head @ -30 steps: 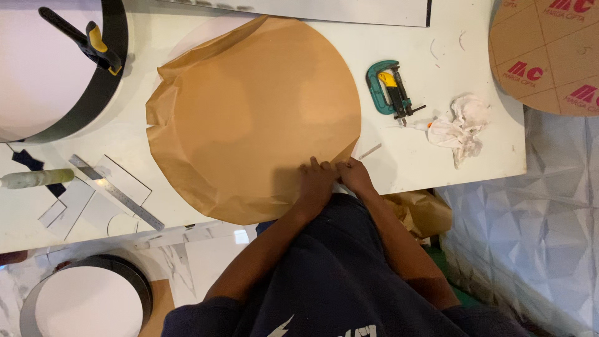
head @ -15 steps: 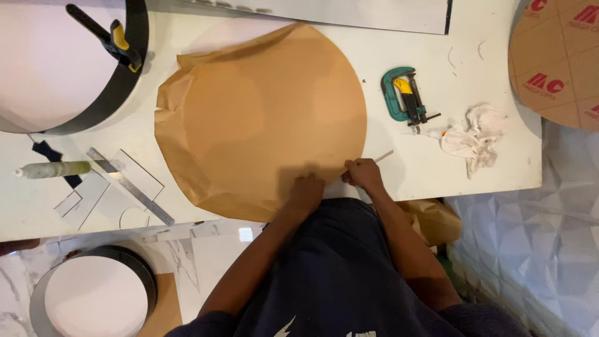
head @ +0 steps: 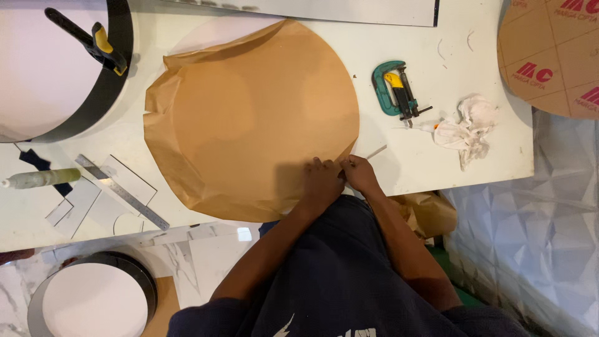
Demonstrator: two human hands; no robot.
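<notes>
**Hands at the lower right edge of the brown disc**

Both hands meet at the lower right rim of the large round disc covered in brown paper (head: 249,118), which lies in the centre of the white table (head: 399,168). Left hand (head: 321,184) rests on the paper, fingers bent. Right hand (head: 359,173) pinches the paper edge with narrow fingers; what exactly sits between the fingertips is too small to tell. Green C-clamp (head: 394,88) and crumpled white cloth (head: 468,128) lie at the right. Black-rimmed white drum (head: 56,68) is cut off at upper left. Compared with half a second ago, the hands are closer together, at the same rim spot.
</notes>
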